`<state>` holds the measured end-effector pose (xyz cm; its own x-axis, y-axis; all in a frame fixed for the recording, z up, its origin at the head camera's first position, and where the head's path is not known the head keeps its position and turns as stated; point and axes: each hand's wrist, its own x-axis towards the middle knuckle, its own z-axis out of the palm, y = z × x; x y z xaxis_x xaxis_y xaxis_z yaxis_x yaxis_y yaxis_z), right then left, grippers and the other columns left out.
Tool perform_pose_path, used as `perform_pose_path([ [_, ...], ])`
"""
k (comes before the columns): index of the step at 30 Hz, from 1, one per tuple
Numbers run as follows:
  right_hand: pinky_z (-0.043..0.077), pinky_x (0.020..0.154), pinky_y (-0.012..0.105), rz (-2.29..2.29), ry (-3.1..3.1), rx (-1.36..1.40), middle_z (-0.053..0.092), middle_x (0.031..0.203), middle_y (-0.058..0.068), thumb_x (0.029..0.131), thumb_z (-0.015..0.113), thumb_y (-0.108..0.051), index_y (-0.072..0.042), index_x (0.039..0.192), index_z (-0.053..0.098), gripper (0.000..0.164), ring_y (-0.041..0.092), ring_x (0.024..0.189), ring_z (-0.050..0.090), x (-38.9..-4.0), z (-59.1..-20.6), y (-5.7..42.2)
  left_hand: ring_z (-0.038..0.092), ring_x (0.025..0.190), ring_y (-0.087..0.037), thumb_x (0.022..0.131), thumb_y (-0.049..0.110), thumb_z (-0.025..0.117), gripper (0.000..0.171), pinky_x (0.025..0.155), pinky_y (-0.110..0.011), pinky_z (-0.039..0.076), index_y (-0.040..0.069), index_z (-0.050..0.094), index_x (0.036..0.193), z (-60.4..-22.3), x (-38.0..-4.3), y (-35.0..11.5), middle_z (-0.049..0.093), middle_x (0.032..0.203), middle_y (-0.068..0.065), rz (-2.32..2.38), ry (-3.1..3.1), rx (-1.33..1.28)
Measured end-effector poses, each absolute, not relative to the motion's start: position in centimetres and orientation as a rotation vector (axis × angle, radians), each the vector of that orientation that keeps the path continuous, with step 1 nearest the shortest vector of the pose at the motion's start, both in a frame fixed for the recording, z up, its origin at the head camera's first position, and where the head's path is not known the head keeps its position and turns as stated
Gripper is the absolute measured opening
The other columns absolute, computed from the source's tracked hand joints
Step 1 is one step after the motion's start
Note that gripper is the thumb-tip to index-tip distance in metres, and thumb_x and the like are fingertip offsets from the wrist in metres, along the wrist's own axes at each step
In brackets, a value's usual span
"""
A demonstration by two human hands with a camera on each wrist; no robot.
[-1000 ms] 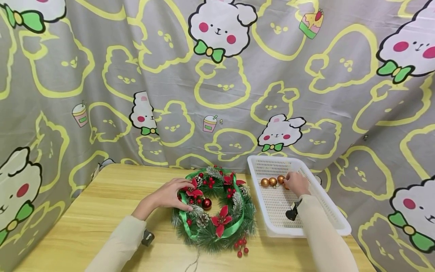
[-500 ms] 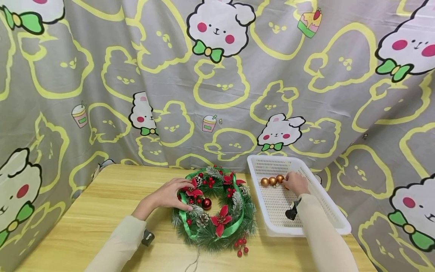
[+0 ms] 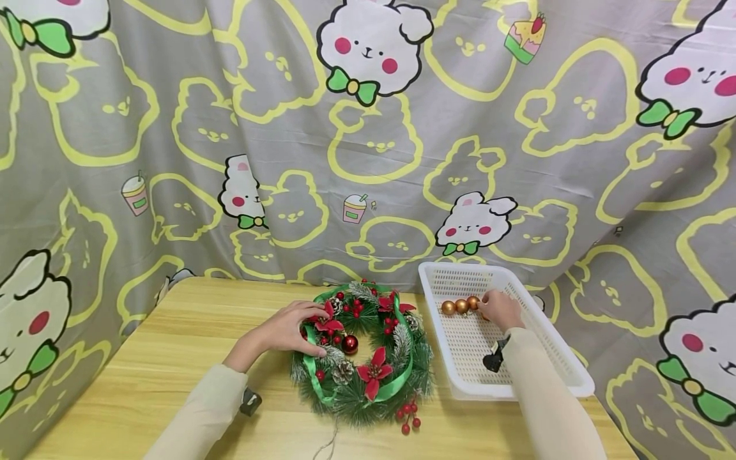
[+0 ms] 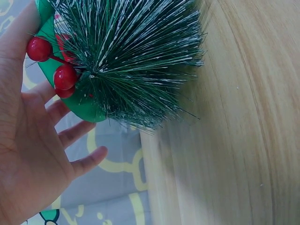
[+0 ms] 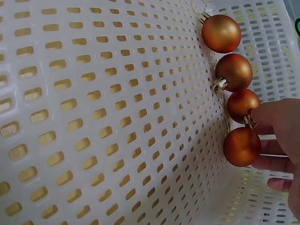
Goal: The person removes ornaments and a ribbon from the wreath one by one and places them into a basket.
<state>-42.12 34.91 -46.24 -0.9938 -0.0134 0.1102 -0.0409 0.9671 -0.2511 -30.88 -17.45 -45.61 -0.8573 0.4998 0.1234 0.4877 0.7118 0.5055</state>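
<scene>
A green Christmas wreath (image 3: 374,358) with red poinsettias, berries, pine cones, a green ribbon and one shiny red bauble (image 3: 349,345) lies on the table. My left hand (image 3: 287,330) rests over its left side, thumb and fingers apart; the left wrist view shows loosely spread fingers (image 4: 77,136) against the ribbon (image 4: 86,110). Inside a white perforated basket (image 3: 428,306), several copper-coloured baubles form a row. My right hand (image 3: 503,310) pinches the nearest bauble (image 5: 242,146), which the right wrist view shows touching the adjoining bauble (image 5: 243,105). The fingertips behind it are partly hidden.
A sprig of red berries (image 3: 407,418) sticks out at the wreath's lower right edge. A thin string (image 3: 329,444) trails toward the front of the wooden table (image 3: 172,358). Behind the table hangs a patterned grey curtain (image 3: 299,147). The basket's raised rim surrounds my right hand.
The copper bauble beside my right fingers has shifted slightly left, closer to the others in the row. My left hand and the wreath stay in place.
</scene>
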Motion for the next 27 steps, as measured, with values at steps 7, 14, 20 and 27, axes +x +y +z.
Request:
perform_pose_path([
  [7,0.051,0.064,0.046,0.416,-2.995,0.028,0.072,0.100,0.022,0.093,0.056,-0.015,0.007,0.107,0.071,0.031,0.029,0.073,0.062,-42.1,-46.1,34.9,0.040,0.145,-0.041,0.074,0.061,0.084,0.081,0.111,-0.070,0.035,0.021,0.062,0.140,-45.6,-30.9,-17.4,0.047,0.155,-0.013,0.844,2.876,0.827],
  [14,0.039,0.058,0.039,0.453,-2.803,0.030,0.058,0.062,0.007,0.093,0.053,-0.014,-0.001,0.079,0.068,0.024,0.021,0.057,0.050,-42.3,-44.7,34.3,0.040,0.144,-0.042,0.074,0.061,0.084,0.081,0.110,-0.070,0.036,0.020,0.062,0.140,-45.6,-30.9,-17.4,0.047,0.155,-0.014,0.843,2.878,0.828],
  [20,0.029,0.057,0.035,0.503,-2.571,-0.034,0.045,0.050,0.001,0.089,0.052,-0.014,-0.010,0.056,0.051,0.033,0.020,0.051,0.039,-42.1,-41.8,32.5,0.039,0.146,-0.041,0.074,0.062,0.083,0.080,0.111,-0.069,0.037,0.023,0.061,0.141,-45.5,-31.1,-17.4,0.046,0.156,-0.013,0.819,2.887,0.825],
  [27,0.035,0.054,0.038,0.641,-2.275,-0.061,0.062,0.059,0.012,0.091,0.055,-0.018,-0.007,0.062,0.062,0.033,0.032,0.058,0.056,-41.9,-37.6,29.8,0.036,0.146,-0.043,0.073,0.062,0.084,0.082,0.110,-0.071,0.036,0.021,0.061,0.141,-45.5,-30.9,-17.4,0.043,0.157,-0.015,0.838,2.868,0.806],
])
